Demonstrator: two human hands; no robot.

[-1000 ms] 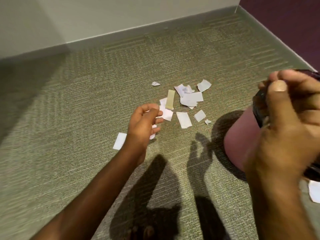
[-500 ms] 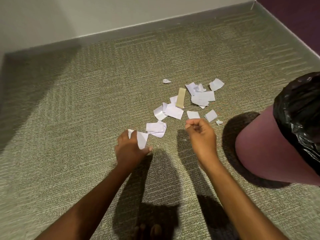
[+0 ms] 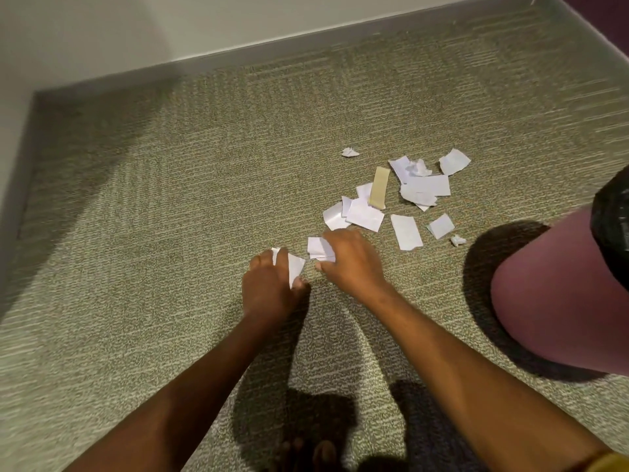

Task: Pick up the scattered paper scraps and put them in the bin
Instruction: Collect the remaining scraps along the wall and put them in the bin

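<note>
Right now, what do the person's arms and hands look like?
The left arm and right arm are bare, no sleeves. The left hand and right hand wear no gloves. A bit of yellow shows by the right arm at the picture's edge, maybe a sleeve or band.

Short-pile carpet (image 3: 170, 250) in olive and beige, laid in square tiles, the weave turned from one tile to the next. Grey baseboard (image 3: 272, 51) along its far edge. Directly above the baseboard, a plain pale wall (image 3: 102, 22). At the baseboard's right end, a corner meeting a dark purple wall (image 3: 616, 5). At its left end, a second corner, then on down the left side. Hard-edged dark shadows on the carpet well apart from the baseboard. Near its left end, a softer diagonal band of shade (image 3: 68, 172).
</note>
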